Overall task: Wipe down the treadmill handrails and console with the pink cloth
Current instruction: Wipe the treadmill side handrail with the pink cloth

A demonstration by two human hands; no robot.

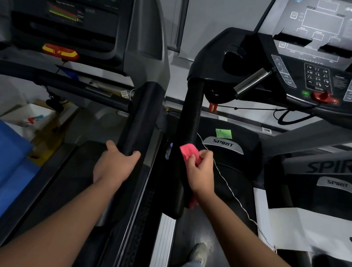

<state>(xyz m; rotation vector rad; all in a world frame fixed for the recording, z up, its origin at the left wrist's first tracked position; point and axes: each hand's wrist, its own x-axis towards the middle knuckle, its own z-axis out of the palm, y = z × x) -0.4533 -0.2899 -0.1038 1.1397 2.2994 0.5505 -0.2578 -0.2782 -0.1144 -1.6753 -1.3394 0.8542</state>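
My left hand [114, 163] wraps the near end of the left handrail [139, 116], thumb and fingers curled round it. Just to its right, my right hand [200, 170] has the pink cloth [188, 152] bunched in curled fingers, pressed on the right handrail [191, 113]. The console [319, 81] sits far right, well apart from the cloth.

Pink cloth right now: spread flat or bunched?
Bunched. The right hand grips the pink cloth as a wad against the black handrail; one end pokes out above the fingers, another hangs below the wrist.
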